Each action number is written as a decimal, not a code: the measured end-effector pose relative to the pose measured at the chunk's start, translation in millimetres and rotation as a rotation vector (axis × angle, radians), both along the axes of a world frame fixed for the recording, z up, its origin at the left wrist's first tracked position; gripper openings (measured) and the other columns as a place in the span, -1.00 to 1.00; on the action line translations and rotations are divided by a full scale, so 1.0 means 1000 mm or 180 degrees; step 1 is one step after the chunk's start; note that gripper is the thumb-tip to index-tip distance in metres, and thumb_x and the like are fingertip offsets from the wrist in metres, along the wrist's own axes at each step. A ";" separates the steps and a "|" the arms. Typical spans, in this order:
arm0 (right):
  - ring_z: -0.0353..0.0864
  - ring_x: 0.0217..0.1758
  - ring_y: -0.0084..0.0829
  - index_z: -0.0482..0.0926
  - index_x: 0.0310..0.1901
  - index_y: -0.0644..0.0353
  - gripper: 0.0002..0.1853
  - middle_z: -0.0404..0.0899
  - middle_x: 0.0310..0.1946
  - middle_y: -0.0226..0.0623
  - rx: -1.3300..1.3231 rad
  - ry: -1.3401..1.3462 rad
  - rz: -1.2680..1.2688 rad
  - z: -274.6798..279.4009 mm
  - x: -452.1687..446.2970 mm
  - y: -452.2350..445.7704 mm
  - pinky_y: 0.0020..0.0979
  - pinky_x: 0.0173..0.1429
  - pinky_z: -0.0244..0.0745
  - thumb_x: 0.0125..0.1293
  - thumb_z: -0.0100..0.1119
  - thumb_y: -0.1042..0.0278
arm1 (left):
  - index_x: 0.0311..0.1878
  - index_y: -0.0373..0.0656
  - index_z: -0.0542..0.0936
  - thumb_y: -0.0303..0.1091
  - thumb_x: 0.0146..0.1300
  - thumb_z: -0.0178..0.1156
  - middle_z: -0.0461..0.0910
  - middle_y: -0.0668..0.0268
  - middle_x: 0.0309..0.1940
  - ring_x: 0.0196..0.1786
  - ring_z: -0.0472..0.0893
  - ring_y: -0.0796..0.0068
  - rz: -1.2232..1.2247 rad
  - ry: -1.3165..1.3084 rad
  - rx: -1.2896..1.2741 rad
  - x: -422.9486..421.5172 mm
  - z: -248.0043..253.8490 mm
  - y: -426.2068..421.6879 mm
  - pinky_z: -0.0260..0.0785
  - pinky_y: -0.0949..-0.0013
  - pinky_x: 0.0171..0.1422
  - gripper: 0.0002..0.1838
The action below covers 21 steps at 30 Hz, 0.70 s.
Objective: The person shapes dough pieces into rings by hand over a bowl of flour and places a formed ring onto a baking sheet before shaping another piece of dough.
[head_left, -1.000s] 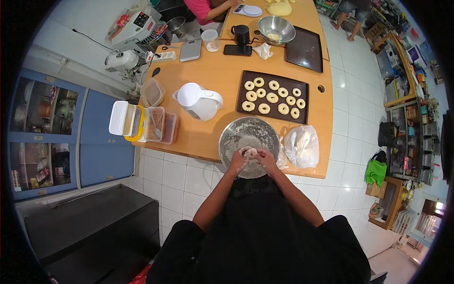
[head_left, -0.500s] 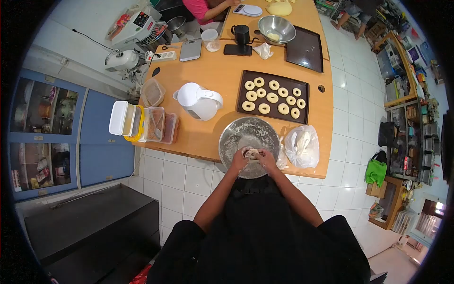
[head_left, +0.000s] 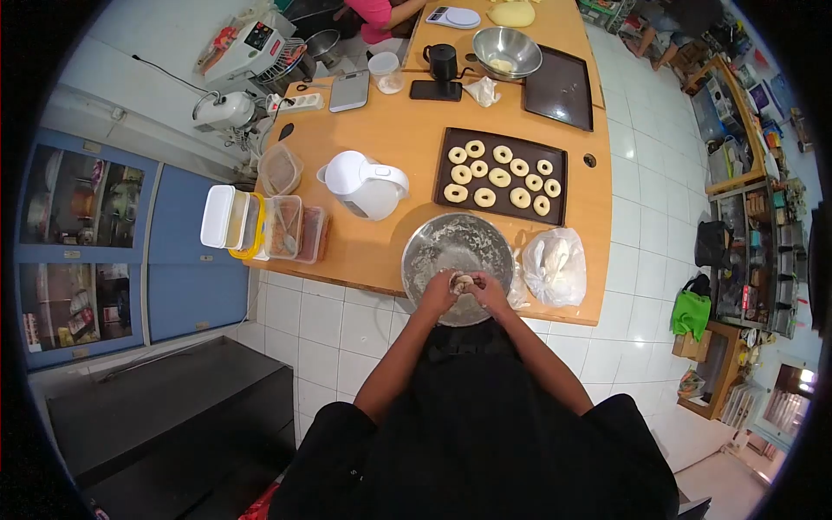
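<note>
My left hand and my right hand meet over the near part of a steel bowl dusted with flour. Between them they grip a small piece of dough, with the fingers of both hands curled round it. Beyond the bowl, a dark tray bears several rings of dough. A white plastic bag with pale contents lies just right of the bowl.
A white kettle and stacked plastic containers stand to the left. Farther back are a scale, a black pot, a second steel bowl and another tray. A person in pink is at the far edge.
Both hands stay over the bowl, with small finger movements turning the dough. The person in pink has shifted at the far edge.
</note>
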State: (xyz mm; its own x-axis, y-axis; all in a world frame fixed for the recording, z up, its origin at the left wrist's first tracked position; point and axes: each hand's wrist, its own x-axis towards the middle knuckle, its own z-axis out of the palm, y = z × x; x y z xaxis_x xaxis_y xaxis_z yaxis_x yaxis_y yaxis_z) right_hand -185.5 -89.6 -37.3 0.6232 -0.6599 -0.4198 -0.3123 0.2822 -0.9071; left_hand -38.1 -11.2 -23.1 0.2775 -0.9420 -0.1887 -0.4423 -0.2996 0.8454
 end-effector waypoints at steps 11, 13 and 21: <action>0.60 -0.11 -0.48 0.50 -0.05 0.33 -0.72 0.62 -0.18 -0.25 0.0503 -0.0314 -0.0145 0.022 0.003 -0.003 -0.46 0.02 0.46 0.21 0.18 0.43 | -0.09 -0.23 0.53 -0.45 -0.11 0.30 0.58 -0.03 -0.25 -0.11 0.56 -0.07 0.0341 0.0359 -0.0016 -0.005 0.004 -0.002 0.41 0.11 -0.05 -0.59; 0.58 -0.12 -0.51 0.48 0.02 0.30 -0.67 0.61 -0.17 -0.28 0.0441 -0.0256 -0.0061 0.015 0.003 -0.002 -0.49 -0.01 0.44 0.22 0.18 0.41 | -0.10 -0.23 0.54 -0.45 -0.11 0.29 0.59 -0.03 -0.26 -0.12 0.56 -0.07 0.0256 0.0277 -0.0036 -0.005 0.009 -0.002 0.41 0.11 -0.06 -0.60; 0.59 -0.19 -0.54 0.52 -0.04 0.33 -0.75 0.63 -0.23 -0.28 0.0003 -0.0170 -0.0065 -0.006 0.001 0.001 -0.51 -0.05 0.47 0.31 0.13 0.38 | -0.09 -0.25 0.54 -0.56 -0.11 0.22 0.60 0.05 -0.23 -0.14 0.61 0.10 0.0186 0.0006 0.0161 0.001 0.006 0.000 0.43 0.25 -0.05 -0.60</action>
State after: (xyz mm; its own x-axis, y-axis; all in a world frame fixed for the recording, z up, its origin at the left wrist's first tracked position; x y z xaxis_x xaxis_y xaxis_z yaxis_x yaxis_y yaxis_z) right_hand -184.6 -88.6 -43.2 0.6311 -0.6723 -0.3870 -0.2577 0.2889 -0.9220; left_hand -37.1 -10.8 -17.5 0.3313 -0.9135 -0.2361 -0.4212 -0.3671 0.8294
